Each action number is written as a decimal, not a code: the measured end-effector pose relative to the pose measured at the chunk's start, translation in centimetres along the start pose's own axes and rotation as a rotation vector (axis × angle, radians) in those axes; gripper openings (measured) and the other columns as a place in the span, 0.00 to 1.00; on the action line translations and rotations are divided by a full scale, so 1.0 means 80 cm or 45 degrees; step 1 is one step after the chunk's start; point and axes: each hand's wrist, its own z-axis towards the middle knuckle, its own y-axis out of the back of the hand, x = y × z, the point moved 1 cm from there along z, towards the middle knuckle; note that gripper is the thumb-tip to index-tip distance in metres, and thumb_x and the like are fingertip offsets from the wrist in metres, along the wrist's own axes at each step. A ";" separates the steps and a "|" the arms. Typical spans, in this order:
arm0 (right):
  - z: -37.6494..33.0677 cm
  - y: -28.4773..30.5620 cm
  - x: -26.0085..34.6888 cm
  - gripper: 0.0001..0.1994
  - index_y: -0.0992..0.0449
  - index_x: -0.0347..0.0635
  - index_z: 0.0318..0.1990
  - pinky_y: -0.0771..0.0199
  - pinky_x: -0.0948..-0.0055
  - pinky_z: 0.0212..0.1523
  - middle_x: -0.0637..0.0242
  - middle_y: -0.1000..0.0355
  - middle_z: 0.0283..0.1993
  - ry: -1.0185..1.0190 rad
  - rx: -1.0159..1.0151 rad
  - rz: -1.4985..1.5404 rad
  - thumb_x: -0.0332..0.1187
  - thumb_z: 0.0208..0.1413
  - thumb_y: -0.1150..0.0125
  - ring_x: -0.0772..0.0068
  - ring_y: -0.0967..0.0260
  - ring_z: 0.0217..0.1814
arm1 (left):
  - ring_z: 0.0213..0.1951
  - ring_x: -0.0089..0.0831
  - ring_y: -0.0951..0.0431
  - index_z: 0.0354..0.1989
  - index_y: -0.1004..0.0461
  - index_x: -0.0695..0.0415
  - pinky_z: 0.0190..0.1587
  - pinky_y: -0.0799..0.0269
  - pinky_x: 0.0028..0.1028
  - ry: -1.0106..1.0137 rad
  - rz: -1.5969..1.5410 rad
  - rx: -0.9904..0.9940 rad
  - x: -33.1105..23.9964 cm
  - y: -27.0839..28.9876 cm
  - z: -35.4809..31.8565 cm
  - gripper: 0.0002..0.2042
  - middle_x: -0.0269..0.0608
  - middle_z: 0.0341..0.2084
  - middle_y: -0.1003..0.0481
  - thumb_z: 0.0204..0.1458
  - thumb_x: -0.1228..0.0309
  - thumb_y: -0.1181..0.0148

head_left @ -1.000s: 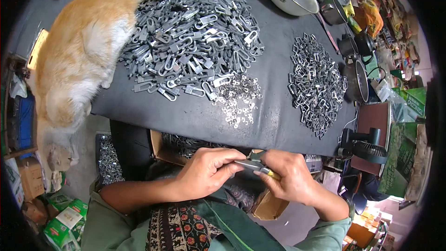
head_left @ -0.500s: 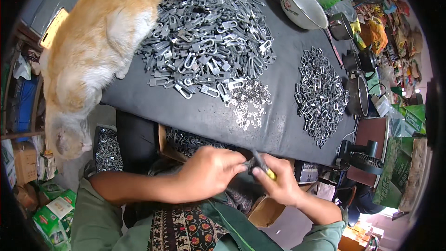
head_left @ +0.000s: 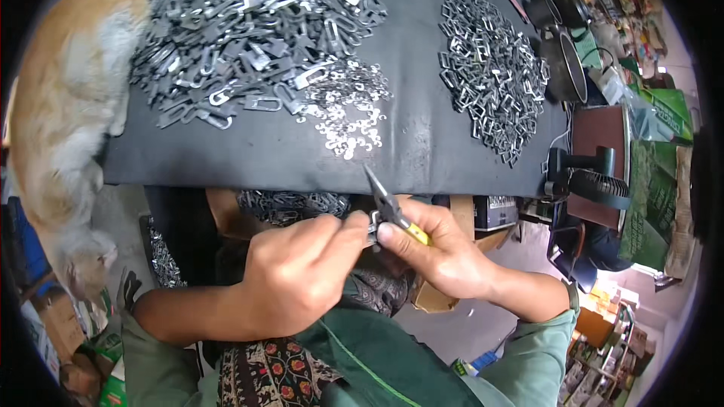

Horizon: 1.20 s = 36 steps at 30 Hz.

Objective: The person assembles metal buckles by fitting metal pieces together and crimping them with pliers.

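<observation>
I find the right hand (head_left: 445, 256) closed around yellow-handled needle-nose pliers (head_left: 388, 203), whose tips point up toward the near edge of the black tabletop (head_left: 226, 166). The left hand (head_left: 302, 279) has its fingertips pinched on a small metal clip part (head_left: 372, 226), held just below that near edge, over the lap and against the pliers. In my judgement the step is best done with the part kept steady between thumb and forefinger, the pliers biting squarely close to the joint, and only light pressure so the piece does not twist or spring away. On the tabletop, a large heap of grey metal clips (head_left: 249, 38) lies toward the far left corner, a scatter of small bright rings (head_left: 351, 113) sits near the middle, and a second pile of rectangular links (head_left: 490, 68) lies toward the right edge. An orange cat (head_left: 68, 120) stands at the left edge. The part itself is mostly hidden by the fingers; I cannot tell its exact shape or whether the pliers' tips are closed on it.
</observation>
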 end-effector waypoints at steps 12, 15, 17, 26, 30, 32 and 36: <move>0.006 0.096 -0.009 0.15 0.26 0.43 0.40 0.39 0.62 0.40 0.64 0.36 0.34 0.487 -0.860 -2.029 0.38 0.46 0.31 0.61 0.36 0.39 | 0.20 0.26 0.23 0.57 0.36 0.69 0.22 0.34 0.17 0.854 -1.772 0.546 0.048 -0.010 -0.002 0.18 0.41 0.19 0.25 0.59 0.76 0.54; 0.015 0.098 -0.010 0.15 0.26 0.43 0.39 0.39 0.62 0.41 0.64 0.36 0.35 0.542 -0.856 -2.050 0.39 0.46 0.31 0.61 0.36 0.41 | 0.21 0.28 0.22 0.53 0.34 0.70 0.23 0.34 0.17 0.825 -1.803 0.532 0.037 -0.005 0.011 0.15 0.41 0.19 0.25 0.59 0.76 0.53; 0.020 0.094 -0.008 0.15 0.26 0.44 0.38 0.39 0.62 0.41 0.64 0.36 0.35 0.567 -0.851 -2.055 0.39 0.46 0.31 0.61 0.37 0.40 | 0.22 0.27 0.22 0.51 0.34 0.71 0.22 0.34 0.18 0.826 -1.780 0.565 0.042 -0.005 0.009 0.14 0.41 0.21 0.25 0.59 0.76 0.52; 0.026 0.079 0.001 0.13 0.26 0.45 0.35 0.39 0.63 0.37 0.65 0.38 0.32 0.537 -0.818 -2.109 0.38 0.47 0.32 0.63 0.37 0.37 | 0.32 0.21 0.26 0.47 0.24 0.63 0.38 0.31 0.21 0.566 -1.132 0.187 0.056 -0.025 -0.010 0.11 0.36 0.32 0.22 0.56 0.76 0.41; 0.025 0.081 0.008 0.11 0.26 0.44 0.34 0.39 0.65 0.33 0.65 0.38 0.29 0.621 -0.752 -2.126 0.37 0.47 0.32 0.63 0.36 0.33 | 0.36 0.25 0.24 0.44 0.22 0.64 0.43 0.30 0.23 0.671 -1.076 0.283 0.060 -0.015 -0.006 0.11 0.40 0.34 0.22 0.53 0.75 0.36; 0.017 0.081 0.027 0.14 0.26 0.43 0.34 0.37 0.66 0.31 0.65 0.35 0.29 0.814 -0.482 -2.003 0.39 0.43 0.31 0.63 0.35 0.31 | 0.37 0.24 0.24 0.44 0.22 0.64 0.44 0.30 0.22 0.712 -1.145 0.315 0.060 -0.013 -0.005 0.11 0.40 0.35 0.22 0.53 0.74 0.36; 0.012 0.070 0.047 0.16 0.26 0.43 0.35 0.33 0.66 0.32 0.66 0.34 0.30 1.100 -0.144 -1.913 0.42 0.40 0.34 0.62 0.31 0.33 | 0.38 0.18 0.26 0.43 0.22 0.65 0.43 0.31 0.20 1.013 -1.459 0.451 0.055 -0.015 -0.001 0.09 0.35 0.36 0.23 0.55 0.75 0.38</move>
